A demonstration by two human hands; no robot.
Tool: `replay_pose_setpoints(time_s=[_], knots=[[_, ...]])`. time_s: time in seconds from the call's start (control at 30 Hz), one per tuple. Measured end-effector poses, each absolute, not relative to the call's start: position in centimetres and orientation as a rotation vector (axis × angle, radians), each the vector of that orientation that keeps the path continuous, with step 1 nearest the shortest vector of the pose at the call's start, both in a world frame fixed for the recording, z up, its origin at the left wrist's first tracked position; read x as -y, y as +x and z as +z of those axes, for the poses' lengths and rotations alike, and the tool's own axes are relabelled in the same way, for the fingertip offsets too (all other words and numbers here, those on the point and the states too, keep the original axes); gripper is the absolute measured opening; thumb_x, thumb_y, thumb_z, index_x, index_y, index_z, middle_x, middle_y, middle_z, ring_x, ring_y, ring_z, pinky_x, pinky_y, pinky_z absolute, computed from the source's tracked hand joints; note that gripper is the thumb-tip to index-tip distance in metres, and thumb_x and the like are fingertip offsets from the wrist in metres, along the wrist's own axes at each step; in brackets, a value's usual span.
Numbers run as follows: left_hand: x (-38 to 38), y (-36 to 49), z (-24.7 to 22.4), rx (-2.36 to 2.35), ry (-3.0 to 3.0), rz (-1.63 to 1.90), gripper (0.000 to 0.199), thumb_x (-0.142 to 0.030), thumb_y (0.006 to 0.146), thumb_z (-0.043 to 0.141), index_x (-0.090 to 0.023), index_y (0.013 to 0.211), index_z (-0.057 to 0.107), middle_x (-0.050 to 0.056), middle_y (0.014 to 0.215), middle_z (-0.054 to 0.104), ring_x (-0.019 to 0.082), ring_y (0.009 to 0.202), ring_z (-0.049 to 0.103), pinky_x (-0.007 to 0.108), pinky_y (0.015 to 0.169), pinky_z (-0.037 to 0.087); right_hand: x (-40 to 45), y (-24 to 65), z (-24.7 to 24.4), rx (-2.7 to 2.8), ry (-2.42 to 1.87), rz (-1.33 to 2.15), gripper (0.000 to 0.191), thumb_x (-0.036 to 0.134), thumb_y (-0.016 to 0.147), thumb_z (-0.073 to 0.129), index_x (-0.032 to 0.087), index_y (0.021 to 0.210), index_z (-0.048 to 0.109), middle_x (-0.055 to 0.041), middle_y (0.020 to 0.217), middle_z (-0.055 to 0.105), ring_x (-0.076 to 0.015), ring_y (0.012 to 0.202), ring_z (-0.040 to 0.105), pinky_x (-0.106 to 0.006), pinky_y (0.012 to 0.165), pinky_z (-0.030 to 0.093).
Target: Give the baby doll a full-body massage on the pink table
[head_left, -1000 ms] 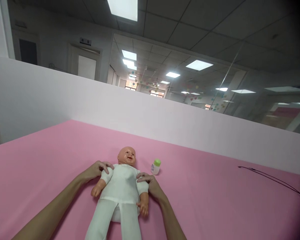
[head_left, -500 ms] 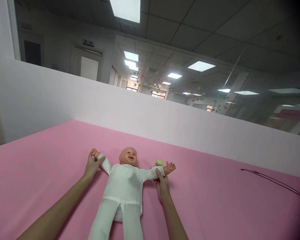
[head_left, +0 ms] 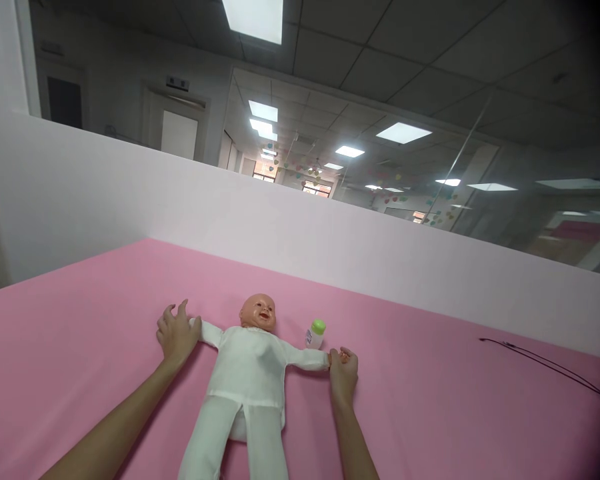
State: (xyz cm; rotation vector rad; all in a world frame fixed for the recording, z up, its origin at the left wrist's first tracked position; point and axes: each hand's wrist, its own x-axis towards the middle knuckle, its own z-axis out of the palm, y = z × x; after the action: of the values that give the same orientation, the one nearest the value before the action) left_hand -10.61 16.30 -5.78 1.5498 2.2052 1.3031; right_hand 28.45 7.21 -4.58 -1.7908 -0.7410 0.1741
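A baby doll (head_left: 250,367) in white top and trousers lies face up on the pink surface, both arms stretched sideways. My left hand (head_left: 177,337) is at the end of the doll's sleeve on the left of the view, fingers spread and thumb by the cuff. It hides the doll's hand there. My right hand (head_left: 343,377) is closed around the doll's other hand (head_left: 344,357), whose fingers partly show between mine. Just behind that sleeve stands a small white bottle (head_left: 314,338) with a green cap.
Thin black cords (head_left: 545,368) lie on the pink surface (head_left: 420,400) at the right. A low white wall (head_left: 280,220) runs along the back, with glass above it.
My left hand has spread its fingers over the doll's hand. My right hand has slid outward from the sleeve to the doll's other hand, uncovering the bottle.
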Motion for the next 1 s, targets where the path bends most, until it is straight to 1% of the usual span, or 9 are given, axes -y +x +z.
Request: replay_pose_setpoints(time_s=[0.13, 0.23, 0.3, 0.43, 0.6, 0.73, 0.87, 0.93, 1.0], knots=[[-16.3, -10.4, -6.7, -2.225, 1.750, 1.347, 0.041, -0.026, 0.100, 0.044, -0.020, 0.135, 0.065, 0.015, 0.142, 0.055, 0.037, 0.134, 0.041, 0.057, 0.110, 0.036, -6.2, 28.5, -3.8, 0.928, -2.127, 0.242, 0.030, 0.039, 0.086, 0.050, 0.022, 0.108, 0.063, -0.0105, 0.107, 0.070, -0.0286, 0.096, 0.067, -0.036, 0.075, 0.047], [-16.2, -10.4, -7.3, -2.186, 1.991, 1.397, 0.042, -0.014, 0.098, 0.042, -0.019, 0.130, 0.069, 0.014, 0.135, 0.062, 0.035, 0.129, 0.045, 0.055, 0.111, 0.035, -5.7, 28.2, -3.7, 1.033, -2.293, 0.151, 0.031, 0.042, 0.092, 0.042, 0.024, 0.102, 0.065, -0.0119, 0.111, 0.066, -0.0297, 0.091, 0.067, -0.038, 0.070, 0.045], [-16.2, -10.5, -7.3, -2.112, 2.121, 1.434, 0.049, -0.003, 0.092, 0.042, -0.020, 0.129, 0.070, 0.013, 0.132, 0.064, 0.034, 0.126, 0.048, 0.053, 0.109, 0.037, -5.7, 28.1, -4.1, 1.037, -2.308, 0.063, 0.036, 0.044, 0.094, 0.040, 0.023, 0.108, 0.065, -0.0126, 0.113, 0.063, -0.0288, 0.087, 0.067, -0.037, 0.066, 0.043], [-15.6, -10.3, -6.2, -1.772, 2.292, 1.696, 0.061, 0.006, 0.083, 0.042, -0.021, 0.132, 0.066, 0.012, 0.130, 0.063, 0.032, 0.121, 0.053, 0.049, 0.100, 0.046, -6.2, 28.3, -5.0, 1.055, -2.162, -0.179, 0.040, 0.042, 0.094, 0.041, 0.022, 0.120, 0.065, -0.0137, 0.121, 0.059, -0.0250, 0.080, 0.067, -0.035, 0.061, 0.042], [-12.3, -8.0, -2.5, -1.023, 2.480, 2.010, 0.051, 0.000, 0.092, 0.045, -0.024, 0.134, 0.062, 0.012, 0.126, 0.062, 0.027, 0.122, 0.056, 0.046, 0.102, 0.048, -7.1, 27.8, -5.7, 1.212, -1.756, -0.335, 0.038, 0.040, 0.095, 0.040, 0.019, 0.104, 0.071, -0.0124, 0.114, 0.062, -0.0223, 0.081, 0.065, -0.034, 0.066, 0.048], [-9.1, -3.7, 1.2, -0.674, 2.443, 1.593, 0.038, -0.009, 0.096, 0.047, -0.025, 0.124, 0.068, 0.008, 0.118, 0.069, 0.023, 0.113, 0.063, 0.041, 0.097, 0.051, -7.6, 27.1, -6.1, 1.284, -1.595, -0.373, 0.036, 0.036, 0.097, 0.039, 0.019, 0.098, 0.071, -0.0105, 0.105, 0.064, -0.0208, 0.080, 0.063, -0.033, 0.068, 0.050], [-8.8, 2.5, 3.3, -0.656, 1.860, 1.015, 0.029, -0.029, 0.096, 0.061, -0.020, 0.122, 0.069, 0.008, 0.105, 0.074, 0.023, 0.098, 0.069, 0.037, 0.087, 0.054, -7.7, 26.9, -6.4, 1.290, -1.525, -0.423, 0.035, 0.033, 0.098, 0.039, 0.018, 0.098, 0.070, -0.0105, 0.099, 0.065, -0.0219, 0.084, 0.064, -0.035, 0.073, 0.052], [-10.0, 5.9, 3.0, -0.684, 1.469, 0.815, 0.034, -0.035, 0.093, 0.067, -0.015, 0.121, 0.068, 0.012, 0.108, 0.074, 0.022, 0.092, 0.071, 0.037, 0.087, 0.054, -7.6, 27.0, -6.3, 1.275, -1.537, -0.423, 0.036, 0.033, 0.099, 0.039, 0.017, 0.104, 0.070, -0.0127, 0.104, 0.065, -0.0242, 0.094, 0.064, -0.037, 0.080, 0.053], [-11.7, 9.1, 2.1, -0.760, 1.199, 0.759, 0.041, -0.044, 0.095, 0.065, -0.010, 0.118, 0.067, 0.019, 0.120, 0.071, 0.024, 0.099, 0.071, 0.037, 0.092, 0.054, -7.7, 27.1, -6.1, 1.259, -1.574, -0.420, 0.039, 0.033, 0.099, 0.039, 0.016, 0.119, 0.067, -0.0160, 0.119, 0.063, -0.0271, 0.110, 0.062, -0.041, 0.091, 0.053]])
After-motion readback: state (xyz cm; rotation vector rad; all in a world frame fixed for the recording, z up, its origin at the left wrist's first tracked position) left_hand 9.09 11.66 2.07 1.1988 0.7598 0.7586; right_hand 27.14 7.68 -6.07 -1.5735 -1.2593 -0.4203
